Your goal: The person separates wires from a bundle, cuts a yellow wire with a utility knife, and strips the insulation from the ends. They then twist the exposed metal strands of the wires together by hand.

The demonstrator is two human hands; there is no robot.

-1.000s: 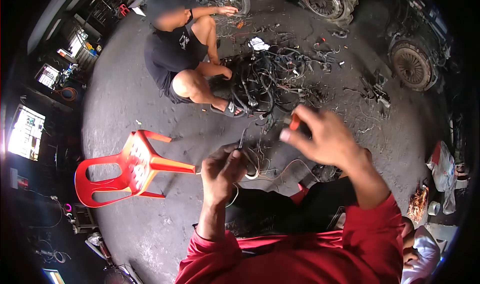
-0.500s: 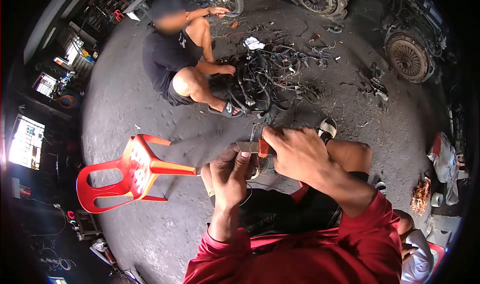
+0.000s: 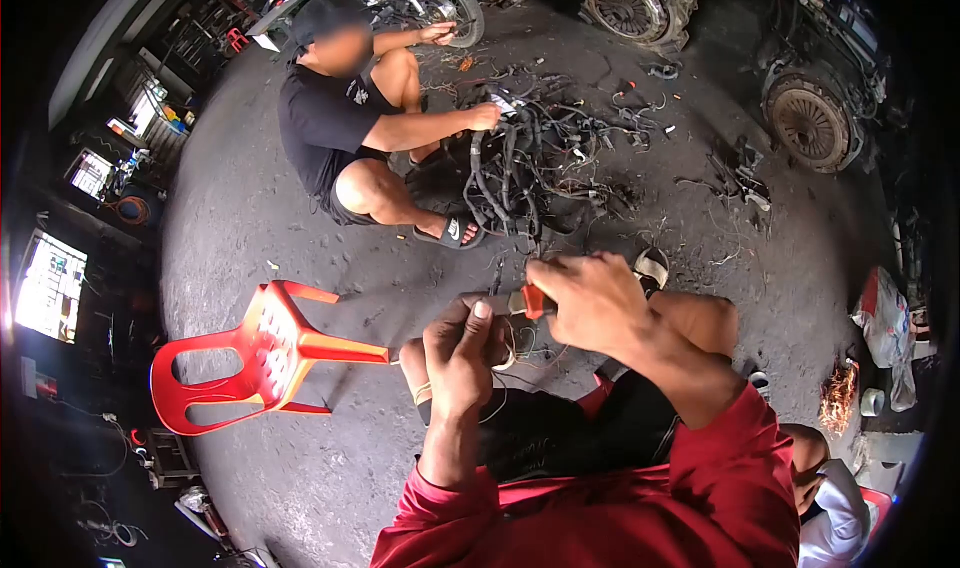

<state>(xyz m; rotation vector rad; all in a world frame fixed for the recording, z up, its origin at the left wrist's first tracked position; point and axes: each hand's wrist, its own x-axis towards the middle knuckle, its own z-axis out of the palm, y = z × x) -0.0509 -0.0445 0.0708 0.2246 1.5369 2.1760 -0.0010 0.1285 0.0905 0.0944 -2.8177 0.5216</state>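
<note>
My right hand [image 3: 600, 303] is closed around the orange handle of a utility knife [image 3: 531, 302], its blade pointing left at my other hand. The thumb and fingers of my left hand [image 3: 458, 348] are pinched together right by the blade tip. Thin wires [image 3: 512, 352] trail out beside that hand, and a dark cable [image 3: 498, 278] shows just above it. What lies directly under the thumb is mostly hidden. Beyond both hands, a tangled pile of black wiring harness [image 3: 530, 158] is spread on the floor.
A person in a dark shirt [image 3: 325, 118] squats by the wiring, one hand on it. An orange plastic chair [image 3: 270, 353] stands at left. Clutch assemblies [image 3: 810, 118] and a motorcycle [image 3: 440, 3] are at the back. Copper wire strands [image 3: 838, 396] and another person [image 3: 835, 513] are at right.
The knife and my right hand have shifted slightly, with less blade showing beside my left thumb. The squatting person has reached further into the wiring and lifted part of it.
</note>
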